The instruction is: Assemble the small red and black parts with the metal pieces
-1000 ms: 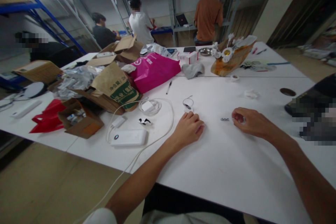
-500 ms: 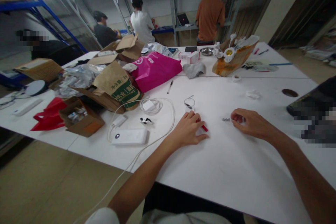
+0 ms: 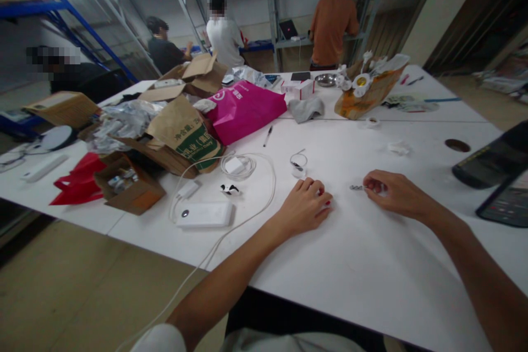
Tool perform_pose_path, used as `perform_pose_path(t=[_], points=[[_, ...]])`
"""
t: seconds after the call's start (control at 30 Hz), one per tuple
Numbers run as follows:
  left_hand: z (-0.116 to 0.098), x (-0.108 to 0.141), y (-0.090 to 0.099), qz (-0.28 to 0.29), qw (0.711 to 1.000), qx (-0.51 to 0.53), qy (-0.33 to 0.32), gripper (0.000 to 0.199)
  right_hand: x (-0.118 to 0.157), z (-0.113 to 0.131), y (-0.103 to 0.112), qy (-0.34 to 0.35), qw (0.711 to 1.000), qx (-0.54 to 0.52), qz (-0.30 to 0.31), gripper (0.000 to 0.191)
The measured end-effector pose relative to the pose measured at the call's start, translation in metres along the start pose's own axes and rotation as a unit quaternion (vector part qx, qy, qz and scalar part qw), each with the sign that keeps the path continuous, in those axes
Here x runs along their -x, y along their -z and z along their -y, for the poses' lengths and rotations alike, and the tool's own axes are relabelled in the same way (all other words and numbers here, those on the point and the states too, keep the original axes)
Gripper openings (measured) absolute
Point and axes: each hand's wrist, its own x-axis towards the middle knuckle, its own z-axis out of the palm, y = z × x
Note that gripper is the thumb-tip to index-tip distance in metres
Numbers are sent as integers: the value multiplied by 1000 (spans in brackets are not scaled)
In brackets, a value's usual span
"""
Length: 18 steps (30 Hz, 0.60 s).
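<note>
My left hand rests on the white table, its fingers curled over a small red thing, mostly hidden beneath them. To its right, my right hand is closed in a pinch on a short silver piece with a twisted, chain-like look; its tip points left toward my left hand. Something pale or clear shows within that same grip, too small to name. Just beyond my left hand lies a small round clear-looking piece beside a thin looped wire.
Left of my forearm lie a white power bank, a coiled white cable and a black-and-white trinket. Farther back are a pen, a magenta bag and cardboard boxes. A dark bottle and a phone are at right.
My left hand has shifted slightly right, its fingers and thumb drawing in over the red thing, which shows less now. My right hand keeps its pinch in nearly the same spot.
</note>
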Motion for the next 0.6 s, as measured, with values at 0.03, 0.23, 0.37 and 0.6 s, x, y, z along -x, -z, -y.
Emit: perform_pose_path(t=[0.03,0.23,0.37,0.6], points=[[0,0,0,1,1000,-2,1,27,0,0,0,1,1000,-3,0,10],[4,0,7,10,1000,11,9,28,0,2,-2,2,1000,-8,7,12],[5,0,10,22,999,13,22,39,0,3,-2,9,1000,-13,8,11],[-1,1,4,34,999,25,-13,24,0,5,-2,8,1000,-15,-1,11]])
